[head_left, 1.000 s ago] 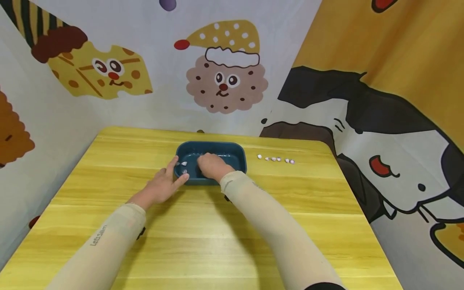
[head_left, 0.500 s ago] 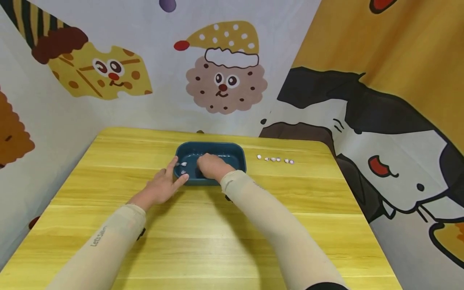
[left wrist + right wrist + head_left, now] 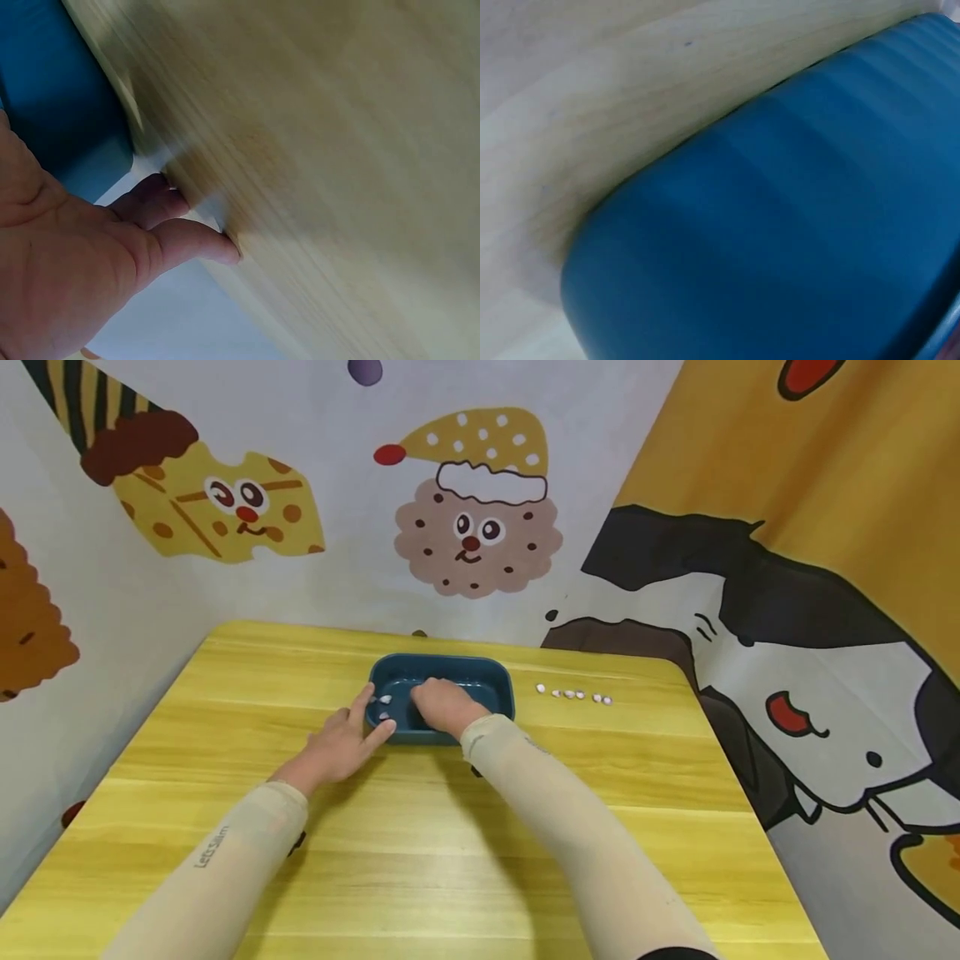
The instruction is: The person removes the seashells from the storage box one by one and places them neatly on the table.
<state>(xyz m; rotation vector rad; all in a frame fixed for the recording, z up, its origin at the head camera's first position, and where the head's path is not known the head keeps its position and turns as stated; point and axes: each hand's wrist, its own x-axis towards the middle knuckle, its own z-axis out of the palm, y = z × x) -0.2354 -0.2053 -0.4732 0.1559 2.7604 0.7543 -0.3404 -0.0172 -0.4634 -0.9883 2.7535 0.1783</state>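
A dark blue rectangular container (image 3: 420, 737) stands on the wooden table. My left hand (image 3: 341, 747) is at its left end, thumb and index finger spread and fairly straight, fingertips right at the rim. Beside those fingertips, inside the container, lie a few small whitish-purple pieces (image 3: 385, 699) that look like shells. My right hand (image 3: 444, 704) reaches down into the middle of the container with its fingers bent; its fingertips, and anything between them, are hidden. In the right wrist view, the container's outer wall (image 3: 765, 225) fills much of the picture.
Several similar small pieces (image 3: 569, 694) lie in a loose row on the table (image 3: 420, 852), right of the container. A cartoon-printed cloth (image 3: 330, 597) hangs behind the table's far edge.
The head view has shifted slightly. Both hands stay at the same places on and in the container, and the row of small pieces lies as before.
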